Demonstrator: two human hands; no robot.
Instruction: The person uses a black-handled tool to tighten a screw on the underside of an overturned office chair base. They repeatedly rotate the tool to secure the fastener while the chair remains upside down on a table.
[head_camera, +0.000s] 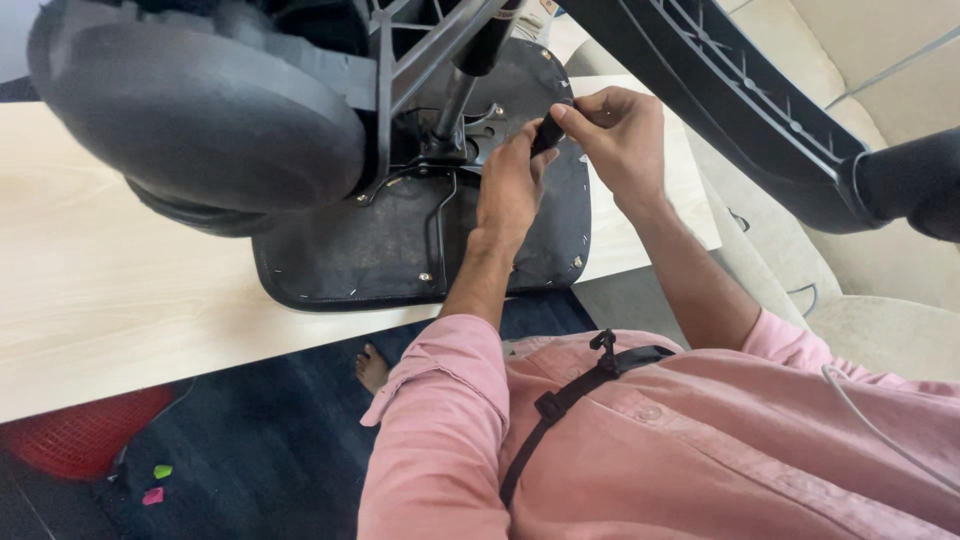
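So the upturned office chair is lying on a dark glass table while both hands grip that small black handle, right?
Not quite: the head view shows the table is pale wood, not dark glass. The upturned chair does lie on it, and the left hand and right hand both grip the small black handle.

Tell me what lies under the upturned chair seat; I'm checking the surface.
The upturned chair seat rests on a light wooden table, overhanging its near edge. The tabletop directly beneath it is hidden.

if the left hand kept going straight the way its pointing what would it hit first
Probably the black tool handle that both hands grip. The left hand points up and away along the upturned chair seat underside; beyond the handle stands the metal seat mechanism. Depth is hard to judge from this view.
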